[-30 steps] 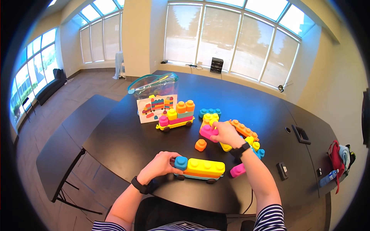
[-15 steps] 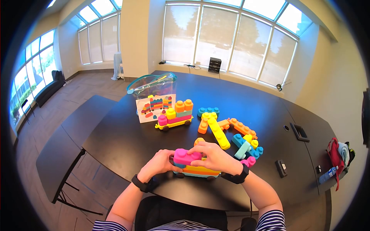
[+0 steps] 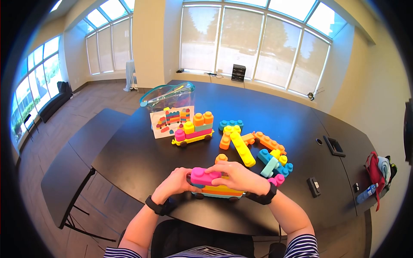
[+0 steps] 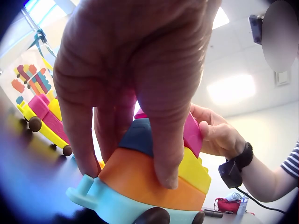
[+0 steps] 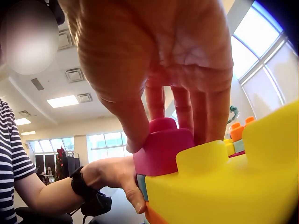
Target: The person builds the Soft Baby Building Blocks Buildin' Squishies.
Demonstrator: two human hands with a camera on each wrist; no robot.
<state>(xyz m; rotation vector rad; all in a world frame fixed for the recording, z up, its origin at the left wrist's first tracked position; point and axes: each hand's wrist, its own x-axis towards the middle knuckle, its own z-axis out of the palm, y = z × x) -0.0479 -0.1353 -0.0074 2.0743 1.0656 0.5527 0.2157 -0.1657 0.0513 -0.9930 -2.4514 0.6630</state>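
White-striped sleeves (image 3: 302, 246) are seen at the bottom edge of the frame, and black bands (image 3: 155, 207) are worn on both wrists. At the lower centre, a toy wagon (image 4: 135, 179) is gripped at one end by the left hand (image 3: 175, 186), its thumb laid against the near side and its fingers against the far side. A pink block (image 3: 203, 176) is pinched between the thumb and fingers of the right hand (image 3: 243, 177); it is held on top of a blue block (image 4: 137, 134), though whether it is fully pressed down cannot be told. Beside it, a yellow block (image 5: 210, 186) is carried on the wagon, over an orange layer and a light blue wheeled base (image 4: 121, 205).

Just behind, a loose orange block (image 3: 221, 158) is partly hidden by the right hand. Right of centre, more loose blocks are spread over the dark worktop (image 3: 142, 167), among them a long yellow block (image 3: 243, 149) and a light blue block (image 3: 269, 167) laid across a blue one. At the right, a water bottle (image 3: 367, 193) is placed near a red bag (image 3: 375, 172). Left of centre, a finished toy train (image 3: 193, 132) is parked before a clear bag (image 3: 174, 96) and a picture card (image 3: 162, 129). Shaded windows (image 3: 241, 43) are set along the top.
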